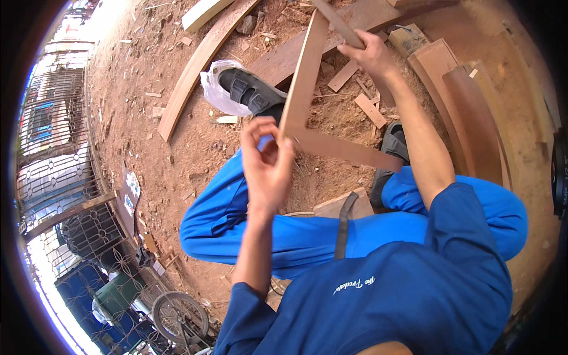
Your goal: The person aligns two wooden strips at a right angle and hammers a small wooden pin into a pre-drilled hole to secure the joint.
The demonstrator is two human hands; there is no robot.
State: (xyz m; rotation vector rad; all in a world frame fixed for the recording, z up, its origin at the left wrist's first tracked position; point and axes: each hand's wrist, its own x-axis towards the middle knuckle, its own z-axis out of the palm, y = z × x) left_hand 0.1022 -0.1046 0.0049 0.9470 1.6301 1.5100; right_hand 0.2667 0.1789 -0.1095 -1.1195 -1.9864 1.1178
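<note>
Two narrow brown boards meet at a corner and make an angled wooden frame [306, 77] between my knees. One board rises away from me; the other runs right toward my right foot. At the corner, my left hand [267, 165] has its fingers curled and its thumb against the wood; anything small between the fingertips cannot be made out. Farther off and to the right, my right hand [374, 58] is wrapped round a wooden tool handle [340, 25]. The handle slants up to the top edge, where the tool's far end is cut off.
Reddish dirt ground [201, 160] carries scattered wood offcuts [370, 111]. A long curved-looking plank [201, 71] lies at left, and stacked boards [467, 112] at right. A white plastic bag [219, 97] lies under my left sandal [248, 89]. A metal grille [59, 148] and a wheel [180, 316] stand at far left.
</note>
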